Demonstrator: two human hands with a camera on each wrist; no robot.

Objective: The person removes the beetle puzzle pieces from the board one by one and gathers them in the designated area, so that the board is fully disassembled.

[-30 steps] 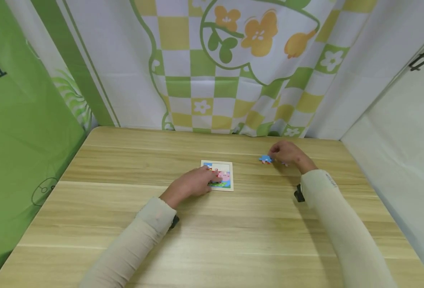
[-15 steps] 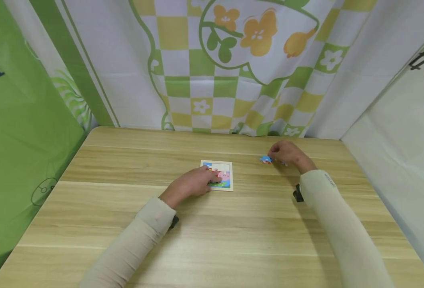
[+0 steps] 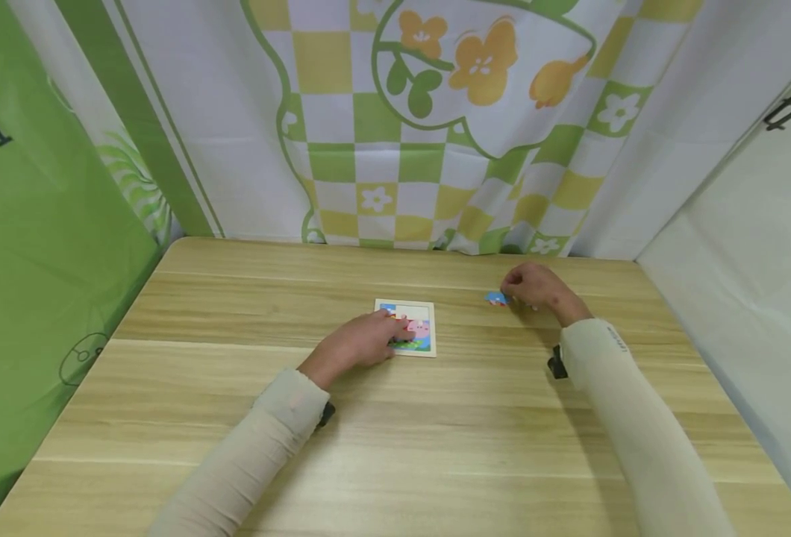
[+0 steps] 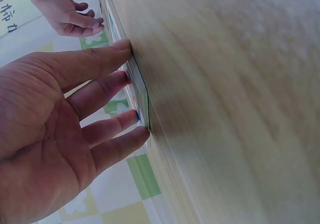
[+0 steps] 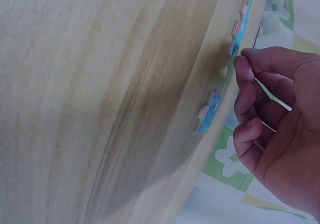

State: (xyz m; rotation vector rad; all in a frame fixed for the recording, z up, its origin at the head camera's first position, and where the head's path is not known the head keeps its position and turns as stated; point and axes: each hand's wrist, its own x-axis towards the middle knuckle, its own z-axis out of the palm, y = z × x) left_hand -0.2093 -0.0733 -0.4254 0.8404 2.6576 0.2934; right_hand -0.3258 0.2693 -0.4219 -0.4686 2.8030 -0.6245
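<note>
My left hand (image 3: 371,337) rests with fairly straight fingers on a pale-framed jigsaw puzzle (image 3: 433,339) with a pink cartoon character. The puzzle's upper middle and right show a bare cream area. In the left wrist view the thumb and fingertips are at the puzzle's edge (image 4: 141,87). Over to the right, the thumb and index finger of my right hand (image 3: 536,285) pinch at the near corner of a blue puzzle piece (image 3: 498,297), the other fingers curled. A second blue and pink piece (image 5: 208,113) lies under that hand, mostly hidden in the head view.
Both pieces and the puzzle lie on a wood-grain table (image 3: 436,432). A checked, flowered curtain (image 3: 422,164) hangs along its back edge. A green panel (image 3: 46,224) stands at the left and a white one (image 3: 758,224) at the right.
The blue piece at my right fingertips has turned a little and shifted slightly right. My left hand stays on the puzzle.
</note>
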